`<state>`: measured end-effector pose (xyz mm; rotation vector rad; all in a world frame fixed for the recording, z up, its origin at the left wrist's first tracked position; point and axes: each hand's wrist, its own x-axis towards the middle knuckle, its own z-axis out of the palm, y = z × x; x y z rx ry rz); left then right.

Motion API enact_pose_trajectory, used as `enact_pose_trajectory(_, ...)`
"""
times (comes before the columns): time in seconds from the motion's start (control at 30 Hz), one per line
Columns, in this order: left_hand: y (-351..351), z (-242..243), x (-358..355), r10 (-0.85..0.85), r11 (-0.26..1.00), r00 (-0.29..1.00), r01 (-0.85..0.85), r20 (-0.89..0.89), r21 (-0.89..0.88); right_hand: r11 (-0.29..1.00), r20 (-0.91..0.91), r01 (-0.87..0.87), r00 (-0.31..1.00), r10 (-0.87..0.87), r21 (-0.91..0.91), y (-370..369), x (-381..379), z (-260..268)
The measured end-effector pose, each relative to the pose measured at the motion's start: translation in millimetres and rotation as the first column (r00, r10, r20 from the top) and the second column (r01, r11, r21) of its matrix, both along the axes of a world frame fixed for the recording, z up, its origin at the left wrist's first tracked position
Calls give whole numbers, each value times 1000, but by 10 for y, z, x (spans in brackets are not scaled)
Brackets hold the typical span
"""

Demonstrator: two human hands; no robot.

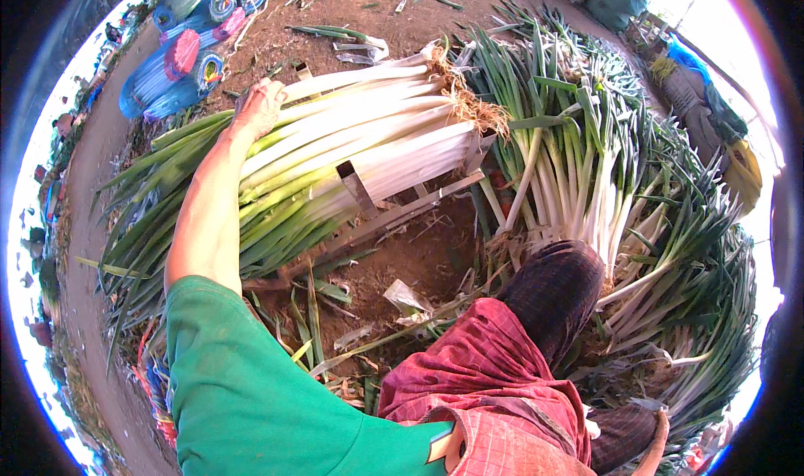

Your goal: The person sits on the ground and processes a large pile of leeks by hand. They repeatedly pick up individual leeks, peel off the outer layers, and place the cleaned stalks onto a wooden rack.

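Note:
A thick stack of long green onions (358, 130) lies across a metal rack (402, 215), with white stalks and roots to the right and green leaves drooping left. At the far side of the stack, my left hand (260, 107) has its fingers curled over an outer stalk. Part of what looks like my right hand (654, 435) shows at the lower right rim, beside my leg and a pale scrap. Whether it holds anything is unclear. A large heap of loose green onions (584, 156) spreads along my right side, behind and past my knee (559, 287).
Rolls of blue and pink netting (169, 74) lie at the upper left. Torn leaves and peeled skins (408, 300) litter the soil between me and the rack. Sacks (691, 93) stand beyond the heap. A dirt path (94, 237) runs along the left.

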<state>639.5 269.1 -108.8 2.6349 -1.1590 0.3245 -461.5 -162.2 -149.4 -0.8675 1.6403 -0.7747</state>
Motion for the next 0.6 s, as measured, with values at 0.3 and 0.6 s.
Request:
enact_pose_trajectory(0.3, -24, -234, 414, 84, 996, 994, -84, -75, 1, 1000, -18, 12, 1000, -11, 24, -27, 207, -53)
enact_pose_trajectory(0.6, 26, -298, 24, 4, 999, 992, 0, 122, -34, 999, -30, 7, 1000, -6, 46, -71, 330, -91)
